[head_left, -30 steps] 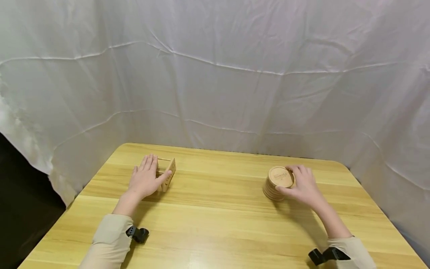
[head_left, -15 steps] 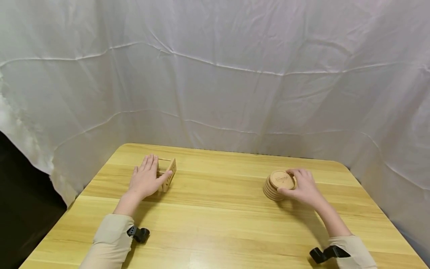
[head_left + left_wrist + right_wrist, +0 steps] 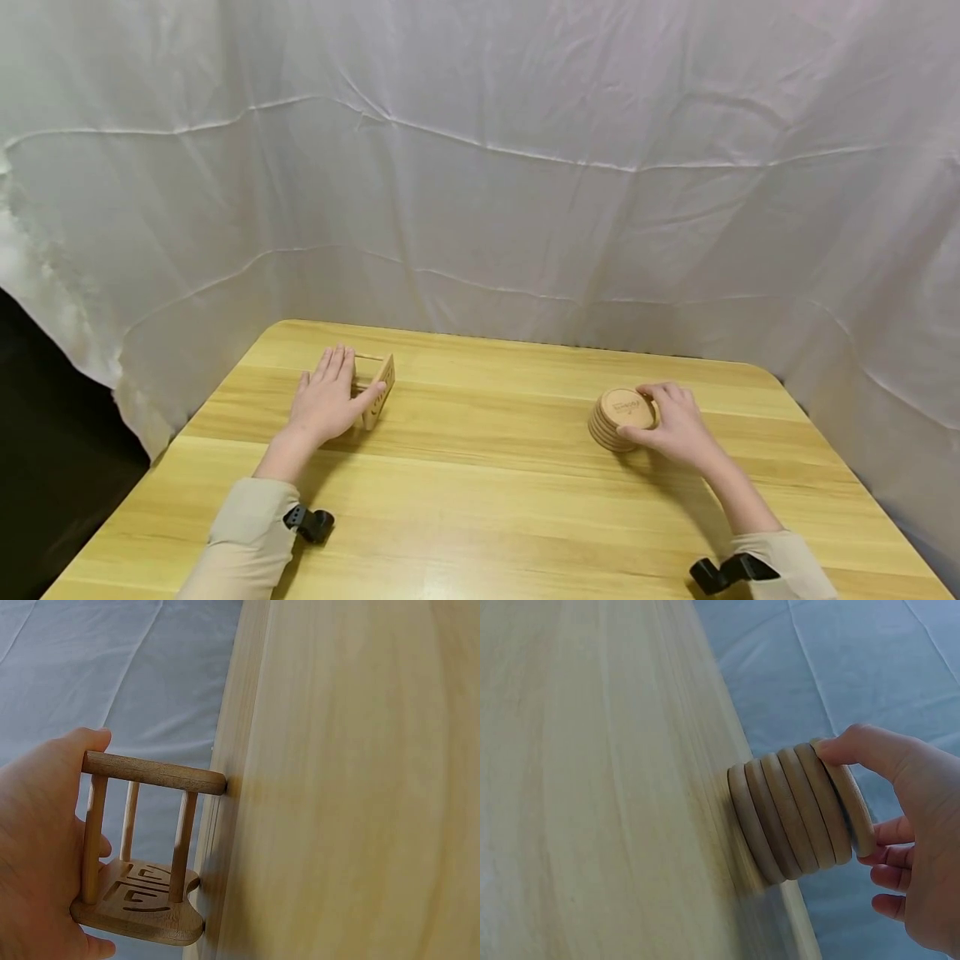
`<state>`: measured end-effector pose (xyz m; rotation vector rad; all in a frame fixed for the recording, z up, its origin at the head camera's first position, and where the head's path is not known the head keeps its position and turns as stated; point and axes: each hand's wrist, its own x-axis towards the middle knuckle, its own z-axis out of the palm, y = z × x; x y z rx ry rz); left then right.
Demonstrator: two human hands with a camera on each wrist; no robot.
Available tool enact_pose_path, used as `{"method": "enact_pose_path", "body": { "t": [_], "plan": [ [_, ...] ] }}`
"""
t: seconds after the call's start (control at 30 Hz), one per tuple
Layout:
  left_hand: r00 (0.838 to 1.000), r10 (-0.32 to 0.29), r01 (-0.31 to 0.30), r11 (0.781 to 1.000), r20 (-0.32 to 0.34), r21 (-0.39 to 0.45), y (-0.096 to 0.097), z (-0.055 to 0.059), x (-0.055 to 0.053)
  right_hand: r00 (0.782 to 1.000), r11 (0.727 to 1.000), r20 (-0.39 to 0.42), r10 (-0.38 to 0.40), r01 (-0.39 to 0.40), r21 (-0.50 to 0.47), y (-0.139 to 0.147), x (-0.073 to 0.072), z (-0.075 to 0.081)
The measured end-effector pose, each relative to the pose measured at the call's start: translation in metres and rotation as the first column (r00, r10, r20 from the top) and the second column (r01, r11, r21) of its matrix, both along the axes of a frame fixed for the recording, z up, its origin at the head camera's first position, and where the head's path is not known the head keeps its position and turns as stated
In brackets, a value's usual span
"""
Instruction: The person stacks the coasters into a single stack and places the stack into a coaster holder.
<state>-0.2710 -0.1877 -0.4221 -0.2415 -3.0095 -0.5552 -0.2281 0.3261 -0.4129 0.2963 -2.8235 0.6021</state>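
Near the table's far left corner, my left hand (image 3: 326, 407) rests over a wooden coaster holder (image 3: 380, 396). Its thumb lies at one side panel and its fingers reach over the opposite side. The left wrist view shows the holder's posts and cut-out panel (image 3: 142, 892), with fingertips at the panel's edge. Toward the right, a stack of round wooden coasters (image 3: 791, 814) stands on the table. My right hand (image 3: 678, 425) pinches the top coaster (image 3: 627, 407) between thumb and fingers. In the right wrist view this coaster tilts, with a narrow gap to the stack at one side.
The wood-grain table (image 3: 480, 500) stretches between my two hands. A pale cloth curtain (image 3: 480, 208) hangs behind its back edge and along the sides. Black wrist straps (image 3: 309, 523) sit over both sleeves.
My right hand has moved slightly down, and the top of the coaster pile is lower, with different print facing up. My left hand and the coaster holder stay in place.
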Motion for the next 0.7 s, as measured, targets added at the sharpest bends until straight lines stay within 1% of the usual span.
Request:
{"method": "enact_pose_path", "body": {
  "t": [0.27,0.7],
  "plan": [
    [1.0,0.005,-0.005,1.0,-0.002,0.003,-0.0006,-0.0008,-0.0003,1.0,1.0,0.02,-0.011,0.011,-0.004,-0.0007,-0.0014,-0.0017],
    [1.0,0.007,-0.007,1.0,-0.002,-0.002,-0.0008,-0.0013,-0.0005,1.0,1.0,0.011,-0.003,0.003,-0.009,0.0011,-0.003,-0.0052]
  ]
}}
